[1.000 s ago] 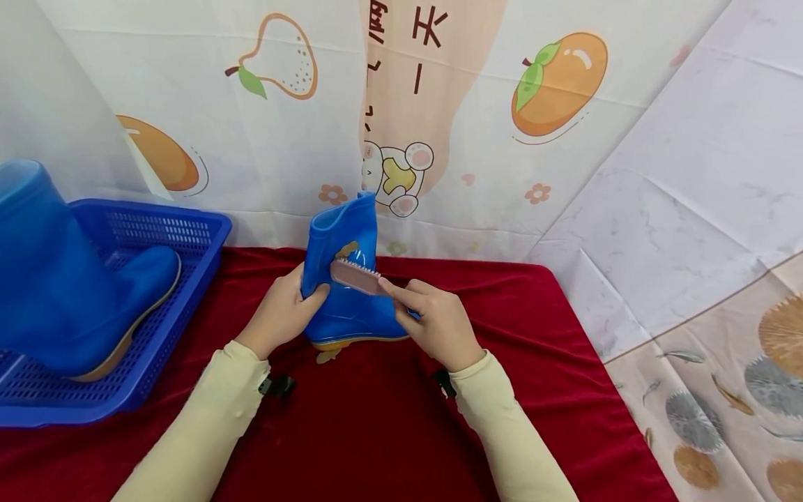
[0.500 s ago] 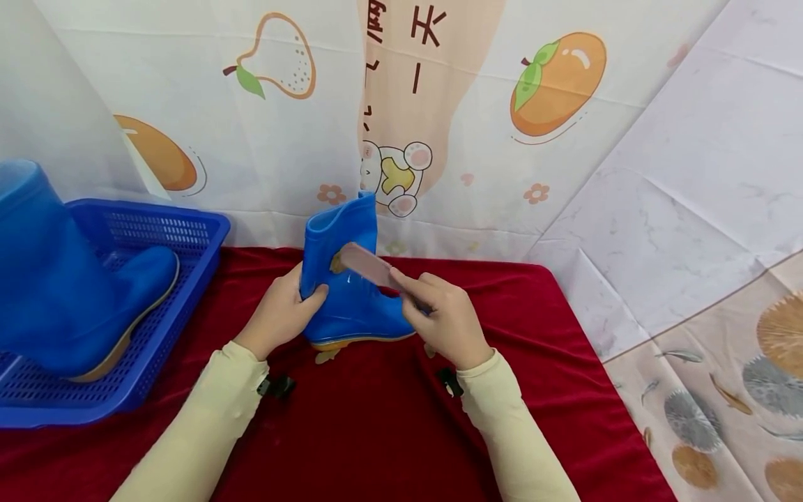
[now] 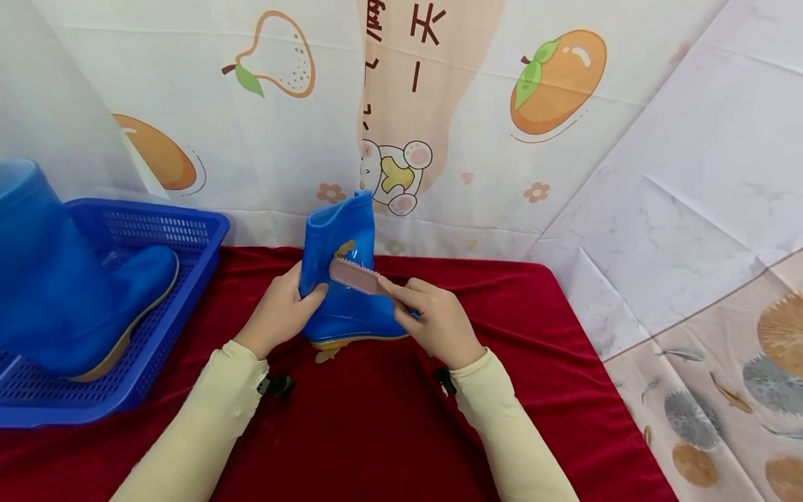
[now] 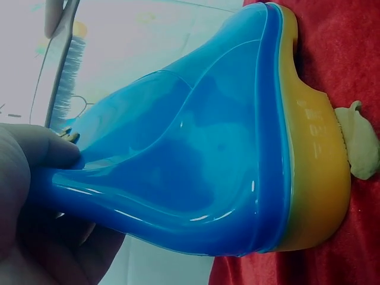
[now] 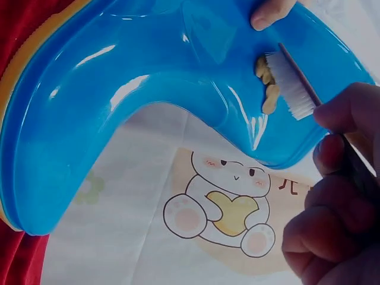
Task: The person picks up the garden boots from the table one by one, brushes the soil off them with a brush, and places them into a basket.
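A blue rain boot [image 3: 341, 307] with a yellow sole stands upright on the red cloth. My left hand [image 3: 280, 310] grips its shaft from the left, thumb on the near side. In my right hand [image 3: 439, 322] is a pinkish brush [image 3: 355, 275], held by the handle with the index finger along it. Its white bristles [image 5: 291, 86] touch the shaft beside a brown mud-like smear [image 5: 267, 89], as the right wrist view shows. Another tan lump [image 4: 359, 141] lies on the cloth against the heel in the left wrist view.
At the left, a blue perforated basket [image 3: 216, 230] holds a second blue boot [image 3: 56, 279]. A white printed curtain [image 3: 477, 209] hangs close behind the boot. The red cloth [image 3: 521, 307] covers the table, whose right edge slopes toward the near corner.
The brush swung up over the smear half a second ago and is now back lower on the shaft, with the right hand moving along. The left hand and boot have hardly moved.
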`<state>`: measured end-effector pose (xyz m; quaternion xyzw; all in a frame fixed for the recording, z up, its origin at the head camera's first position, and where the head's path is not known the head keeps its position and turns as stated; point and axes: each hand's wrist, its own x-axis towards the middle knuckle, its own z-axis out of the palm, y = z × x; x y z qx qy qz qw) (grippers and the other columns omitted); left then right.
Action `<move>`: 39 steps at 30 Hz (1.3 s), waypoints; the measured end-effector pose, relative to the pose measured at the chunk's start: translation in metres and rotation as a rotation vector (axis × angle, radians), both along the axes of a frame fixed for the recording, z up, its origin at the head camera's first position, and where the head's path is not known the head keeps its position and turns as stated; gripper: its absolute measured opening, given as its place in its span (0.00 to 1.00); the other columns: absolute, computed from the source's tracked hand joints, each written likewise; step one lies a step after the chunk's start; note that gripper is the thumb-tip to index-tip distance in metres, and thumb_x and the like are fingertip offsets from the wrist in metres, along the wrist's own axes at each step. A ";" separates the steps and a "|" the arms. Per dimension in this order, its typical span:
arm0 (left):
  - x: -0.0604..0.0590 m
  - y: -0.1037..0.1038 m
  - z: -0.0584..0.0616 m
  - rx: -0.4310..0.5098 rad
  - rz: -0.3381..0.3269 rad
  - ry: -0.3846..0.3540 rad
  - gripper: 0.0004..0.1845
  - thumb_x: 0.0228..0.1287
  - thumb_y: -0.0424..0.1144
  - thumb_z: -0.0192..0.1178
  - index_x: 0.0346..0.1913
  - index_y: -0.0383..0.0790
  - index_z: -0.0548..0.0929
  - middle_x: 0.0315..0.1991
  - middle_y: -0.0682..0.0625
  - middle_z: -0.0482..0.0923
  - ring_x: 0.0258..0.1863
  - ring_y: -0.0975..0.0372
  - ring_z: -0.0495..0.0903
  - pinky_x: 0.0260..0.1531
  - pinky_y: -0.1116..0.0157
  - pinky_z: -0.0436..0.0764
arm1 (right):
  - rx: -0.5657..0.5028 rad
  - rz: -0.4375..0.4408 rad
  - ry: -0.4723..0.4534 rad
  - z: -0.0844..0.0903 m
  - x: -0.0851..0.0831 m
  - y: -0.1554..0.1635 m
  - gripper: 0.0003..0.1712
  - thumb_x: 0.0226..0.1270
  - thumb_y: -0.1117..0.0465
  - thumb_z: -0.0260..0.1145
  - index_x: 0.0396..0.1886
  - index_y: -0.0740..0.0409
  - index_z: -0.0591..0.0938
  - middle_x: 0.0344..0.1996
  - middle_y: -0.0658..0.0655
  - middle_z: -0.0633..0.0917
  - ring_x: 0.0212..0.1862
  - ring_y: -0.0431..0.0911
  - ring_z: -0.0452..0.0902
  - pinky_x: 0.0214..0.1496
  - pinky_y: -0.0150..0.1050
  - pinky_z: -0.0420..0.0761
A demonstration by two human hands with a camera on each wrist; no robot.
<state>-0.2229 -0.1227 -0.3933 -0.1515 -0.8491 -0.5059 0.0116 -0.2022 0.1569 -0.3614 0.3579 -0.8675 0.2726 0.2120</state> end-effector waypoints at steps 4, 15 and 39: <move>-0.001 0.000 -0.001 0.004 0.007 -0.016 0.28 0.80 0.43 0.54 0.77 0.42 0.65 0.68 0.39 0.77 0.61 0.39 0.81 0.59 0.38 0.77 | 0.008 -0.015 -0.020 0.002 0.000 0.003 0.29 0.67 0.69 0.70 0.67 0.47 0.82 0.22 0.46 0.69 0.23 0.36 0.61 0.22 0.29 0.65; 0.003 0.002 0.002 -0.007 0.019 -0.023 0.28 0.80 0.42 0.54 0.77 0.40 0.64 0.69 0.37 0.76 0.62 0.38 0.80 0.59 0.37 0.76 | -0.109 0.016 -0.012 0.003 0.001 0.004 0.26 0.67 0.69 0.68 0.64 0.51 0.84 0.20 0.46 0.69 0.22 0.36 0.59 0.20 0.30 0.64; 0.002 0.002 0.005 -0.003 0.054 -0.096 0.33 0.80 0.44 0.53 0.80 0.39 0.57 0.73 0.36 0.69 0.66 0.34 0.74 0.61 0.33 0.73 | -0.027 -0.214 -0.295 0.019 0.000 0.025 0.23 0.68 0.66 0.67 0.62 0.52 0.86 0.42 0.49 0.91 0.22 0.42 0.67 0.23 0.35 0.70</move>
